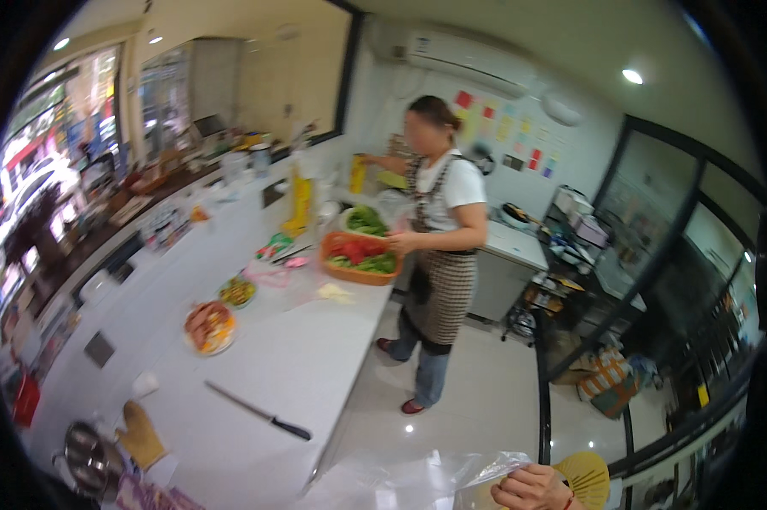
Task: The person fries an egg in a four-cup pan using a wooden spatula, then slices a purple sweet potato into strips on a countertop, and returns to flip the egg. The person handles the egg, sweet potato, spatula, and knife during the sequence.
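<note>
My right hand [531,487] is at the bottom right edge, its fingers pinching a sheet of clear plastic [415,479], which looks like a bag or film. A red cord is around the wrist. Just behind the knuckles is a yellow ribbed fan-shaped object [584,479]. My left hand is out of view. On the white table before me lies a long knife [249,407] with a black handle. Farther along stand a plate of sliced meat and egg [210,328] and a small dish of chopped food [237,291].
A person [444,242] in a checked apron stands at the far side, one hand at an orange basket [361,278] of vegetables. An oven mitt [140,436] and a steel pot [90,456] sit at the lower left. A dark-framed glass partition [667,261] rises on the right.
</note>
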Available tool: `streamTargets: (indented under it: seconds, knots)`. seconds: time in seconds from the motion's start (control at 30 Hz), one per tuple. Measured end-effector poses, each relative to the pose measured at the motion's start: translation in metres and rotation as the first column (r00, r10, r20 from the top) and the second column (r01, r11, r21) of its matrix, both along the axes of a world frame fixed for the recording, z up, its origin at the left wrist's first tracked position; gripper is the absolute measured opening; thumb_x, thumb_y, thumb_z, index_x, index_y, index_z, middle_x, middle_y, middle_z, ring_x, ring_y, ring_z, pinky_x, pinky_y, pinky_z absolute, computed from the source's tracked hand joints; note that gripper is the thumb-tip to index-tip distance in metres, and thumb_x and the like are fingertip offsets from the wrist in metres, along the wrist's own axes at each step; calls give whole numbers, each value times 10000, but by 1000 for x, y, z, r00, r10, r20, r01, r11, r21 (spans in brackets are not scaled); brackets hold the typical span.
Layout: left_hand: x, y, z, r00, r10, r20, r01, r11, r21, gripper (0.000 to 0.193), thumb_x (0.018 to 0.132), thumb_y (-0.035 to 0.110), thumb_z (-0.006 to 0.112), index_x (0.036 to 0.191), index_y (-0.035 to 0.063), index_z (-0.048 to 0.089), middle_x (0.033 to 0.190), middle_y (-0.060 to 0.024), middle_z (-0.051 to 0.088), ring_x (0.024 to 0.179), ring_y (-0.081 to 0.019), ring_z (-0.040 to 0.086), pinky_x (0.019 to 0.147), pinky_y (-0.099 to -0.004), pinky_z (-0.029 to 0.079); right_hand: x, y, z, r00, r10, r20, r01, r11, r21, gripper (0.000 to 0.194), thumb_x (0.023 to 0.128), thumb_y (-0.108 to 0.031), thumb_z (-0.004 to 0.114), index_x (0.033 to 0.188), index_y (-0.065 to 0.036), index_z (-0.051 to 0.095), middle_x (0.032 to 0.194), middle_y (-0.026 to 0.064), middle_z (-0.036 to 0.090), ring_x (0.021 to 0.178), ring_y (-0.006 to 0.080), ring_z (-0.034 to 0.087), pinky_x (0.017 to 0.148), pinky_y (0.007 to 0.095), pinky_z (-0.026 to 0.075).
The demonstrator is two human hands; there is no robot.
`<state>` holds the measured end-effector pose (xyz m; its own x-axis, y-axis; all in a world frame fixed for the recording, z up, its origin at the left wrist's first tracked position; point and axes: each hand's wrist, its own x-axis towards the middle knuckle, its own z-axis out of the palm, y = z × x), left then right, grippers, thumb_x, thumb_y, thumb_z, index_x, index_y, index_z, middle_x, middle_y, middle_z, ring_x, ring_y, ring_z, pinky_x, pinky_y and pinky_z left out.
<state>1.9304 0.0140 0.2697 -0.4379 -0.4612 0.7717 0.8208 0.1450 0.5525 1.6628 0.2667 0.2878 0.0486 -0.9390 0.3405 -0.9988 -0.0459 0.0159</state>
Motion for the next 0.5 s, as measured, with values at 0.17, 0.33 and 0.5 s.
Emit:
streamTargets:
  seconds: [0.17,0.33,0.5]
  knots:
    - [-131,-5,0,766,235,598,346,633,-693,189,799,237,574,759,56,538,735,-111,504,709,-302,503,611,-402,390,-74,91,-39,890,-428,157,452,873,-181,289,776,-208,689,621,-63,492,593,63,459,553,236,472,539,373,377]
    - [-312,35,-77,544,295,786,637,464,-615,255,807,242,585,953,33,599,1018,-178,560,984,-352,504,832,-405,416,-153,159,-85,244,-572,783,854,509,106,299,866,-139,625,635,-13,483,547,76,377,531,134,360,489,295,326]
    - [-445,148,-159,490,-154,858,567,804,-180,336,903,191,558,1192,21,531,1227,-159,510,1180,-281,458,1011,-368,352,-256,150,-126,399,-501,768,714,696,83,346,855,-164,612,1156,-9,539,1030,193,593,943,327,569,830,399,458]
